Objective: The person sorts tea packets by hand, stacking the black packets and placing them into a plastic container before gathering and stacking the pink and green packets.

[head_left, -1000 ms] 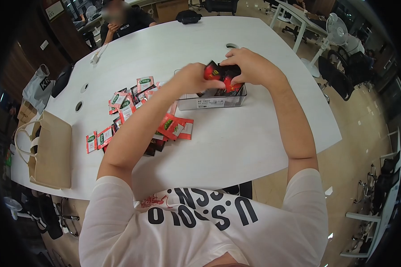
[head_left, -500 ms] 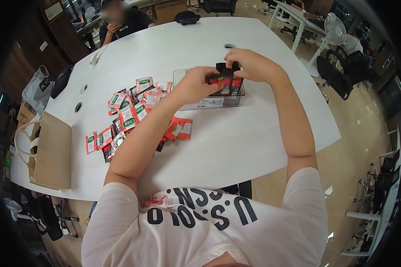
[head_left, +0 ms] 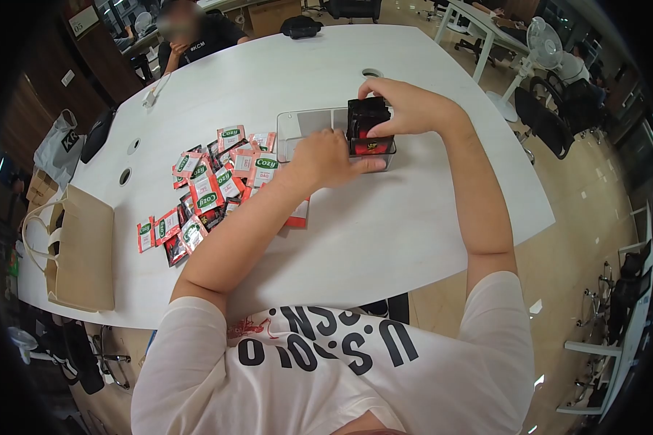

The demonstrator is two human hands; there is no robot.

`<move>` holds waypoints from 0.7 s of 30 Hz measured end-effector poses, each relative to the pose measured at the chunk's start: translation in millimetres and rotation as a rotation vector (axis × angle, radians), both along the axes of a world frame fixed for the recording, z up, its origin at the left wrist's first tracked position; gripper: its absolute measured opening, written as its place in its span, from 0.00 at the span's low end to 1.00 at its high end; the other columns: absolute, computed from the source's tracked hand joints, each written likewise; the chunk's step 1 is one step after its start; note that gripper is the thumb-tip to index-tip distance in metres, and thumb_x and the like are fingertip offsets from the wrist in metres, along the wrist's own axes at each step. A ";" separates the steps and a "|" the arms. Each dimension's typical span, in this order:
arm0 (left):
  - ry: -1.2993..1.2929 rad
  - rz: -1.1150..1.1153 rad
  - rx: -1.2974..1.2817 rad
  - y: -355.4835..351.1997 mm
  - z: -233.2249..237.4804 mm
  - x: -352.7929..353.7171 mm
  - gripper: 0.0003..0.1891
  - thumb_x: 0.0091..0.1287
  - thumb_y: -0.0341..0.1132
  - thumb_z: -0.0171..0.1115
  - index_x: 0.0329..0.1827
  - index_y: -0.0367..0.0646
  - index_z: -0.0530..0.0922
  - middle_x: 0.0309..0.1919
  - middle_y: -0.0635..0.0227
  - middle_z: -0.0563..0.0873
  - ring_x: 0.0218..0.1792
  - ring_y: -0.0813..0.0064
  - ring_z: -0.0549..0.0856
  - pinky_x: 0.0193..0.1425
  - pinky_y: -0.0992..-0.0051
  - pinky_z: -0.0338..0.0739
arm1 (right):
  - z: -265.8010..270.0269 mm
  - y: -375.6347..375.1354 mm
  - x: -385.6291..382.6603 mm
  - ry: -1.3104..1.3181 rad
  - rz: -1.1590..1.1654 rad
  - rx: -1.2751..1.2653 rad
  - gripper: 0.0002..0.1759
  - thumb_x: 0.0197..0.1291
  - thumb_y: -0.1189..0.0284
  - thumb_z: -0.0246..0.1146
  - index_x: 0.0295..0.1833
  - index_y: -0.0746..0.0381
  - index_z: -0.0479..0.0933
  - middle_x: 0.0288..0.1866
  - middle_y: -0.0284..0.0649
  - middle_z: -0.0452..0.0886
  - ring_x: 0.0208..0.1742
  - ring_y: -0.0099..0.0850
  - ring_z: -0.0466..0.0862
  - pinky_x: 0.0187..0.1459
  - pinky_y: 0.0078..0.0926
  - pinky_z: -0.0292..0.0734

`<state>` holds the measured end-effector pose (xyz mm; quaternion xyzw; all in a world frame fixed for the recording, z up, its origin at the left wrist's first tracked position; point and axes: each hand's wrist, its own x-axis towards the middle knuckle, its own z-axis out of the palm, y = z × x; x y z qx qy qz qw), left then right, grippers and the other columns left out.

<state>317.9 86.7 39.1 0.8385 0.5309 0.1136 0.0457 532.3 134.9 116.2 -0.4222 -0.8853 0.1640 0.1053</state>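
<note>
Black packets [head_left: 368, 114] stand in the right end of the clear box [head_left: 295, 125], upper centre of frame — right hand [head_left: 408, 109] pinching them. Left hand [head_left: 326, 158] has shifted from packets to box front, grip unclear — stack probably nearly seated.

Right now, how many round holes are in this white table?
3 in view: two holes left of the packets, one hole beyond the right hand. More may be hidden.
</note>
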 end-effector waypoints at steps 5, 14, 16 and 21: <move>0.097 -0.016 -0.050 -4.6 2.3 0.8 0.37 0.65 0.71 0.69 0.35 0.37 0.89 0.39 0.50 0.91 0.44 0.54 0.92 0.47 0.58 0.86 | -7.0 -1.3 -4.9 -0.064 -0.051 -0.036 0.47 0.54 0.64 0.81 0.78 0.59 0.68 0.68 0.53 0.82 0.70 0.48 0.81 0.70 0.38 0.78; 0.098 -0.111 0.031 -5.4 -2.7 1.4 0.35 0.72 0.67 0.65 0.30 0.37 0.88 0.28 0.57 0.88 0.34 0.53 0.91 0.40 0.56 0.84 | -13.6 -1.4 -3.8 -0.095 -0.013 0.017 0.54 0.45 0.55 0.86 0.76 0.62 0.70 0.70 0.51 0.80 0.70 0.47 0.81 0.70 0.36 0.78; 0.087 -0.109 0.031 -1.8 -8.3 6.4 0.35 0.72 0.66 0.65 0.32 0.37 0.88 0.30 0.56 0.89 0.35 0.53 0.91 0.41 0.56 0.84 | -15.7 -2.9 -7.0 -0.181 -0.035 0.071 0.54 0.44 0.55 0.86 0.75 0.63 0.72 0.69 0.49 0.80 0.69 0.46 0.80 0.70 0.36 0.78; -0.013 -0.107 0.096 -0.1 -22.4 8.4 0.31 0.72 0.63 0.67 0.38 0.35 0.88 0.39 0.53 0.89 0.40 0.53 0.91 0.44 0.56 0.85 | -8.1 -10.8 -13.4 -0.290 -0.089 0.016 0.47 0.43 0.58 0.85 0.70 0.64 0.78 0.61 0.45 0.81 0.65 0.45 0.80 0.67 0.38 0.79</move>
